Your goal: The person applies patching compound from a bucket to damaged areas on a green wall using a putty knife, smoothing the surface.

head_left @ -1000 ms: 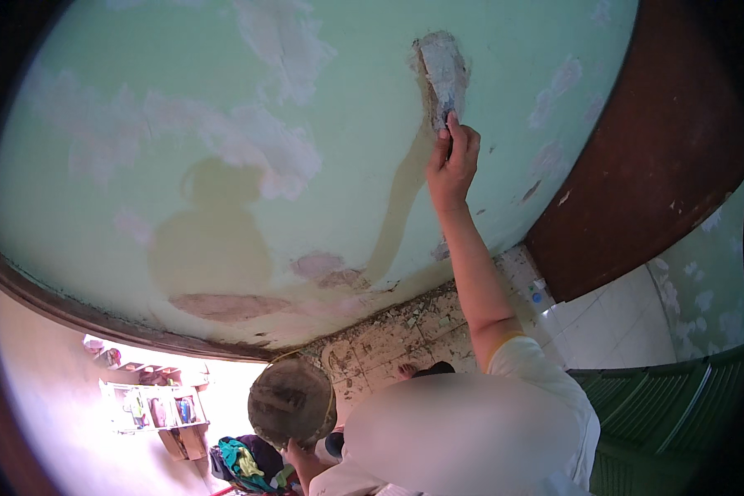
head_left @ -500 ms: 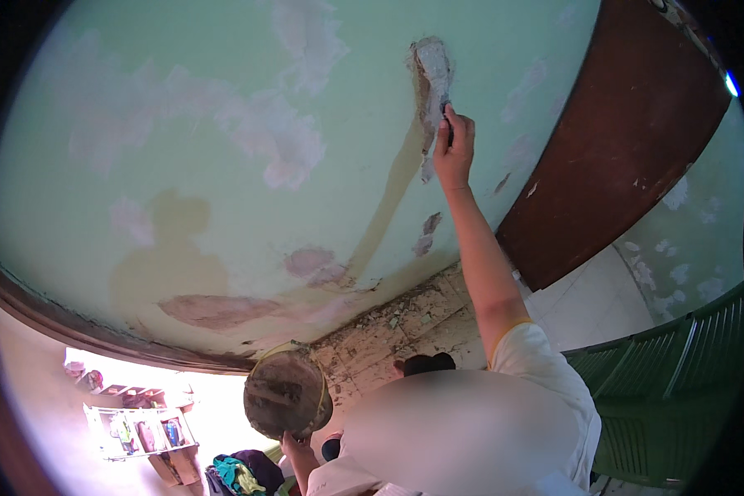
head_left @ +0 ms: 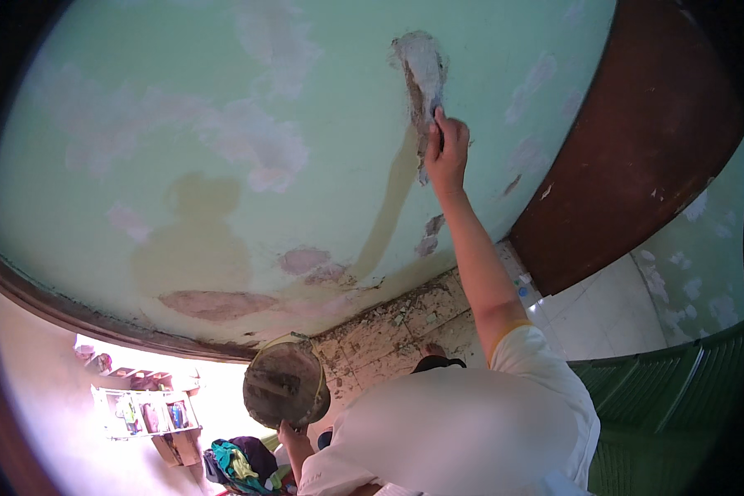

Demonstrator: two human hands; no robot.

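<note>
My right hand (head_left: 448, 159) is raised at the green wall (head_left: 347, 157), its fingers closed around a small dark-handled tool (head_left: 441, 138). The tool's working end is mostly hidden by the fingers. It meets a long, chipped patch (head_left: 422, 64) that is filled with grey material in its upper part and rough brown along its left edge. Low on the left, my left hand (head_left: 293, 435) grips the lower side of a round bucket (head_left: 323, 395). Brownish-grey stuff lies inside the bucket, whose yellow handle (head_left: 260, 354) loops up past the rim.
Debris (head_left: 393, 322) litters the floor along the wall's base. A dark red-brown door panel (head_left: 628, 124) stands at the right, above pale tiles (head_left: 612, 306). Green plastic chairs (head_left: 661, 388) are at lower right. A clothes pile (head_left: 240, 463) and a shelf (head_left: 153, 409) are at lower left.
My right hand has shifted slightly left and down along the patch with the tool. The view has turned a little; the bucket stays in my left hand.
</note>
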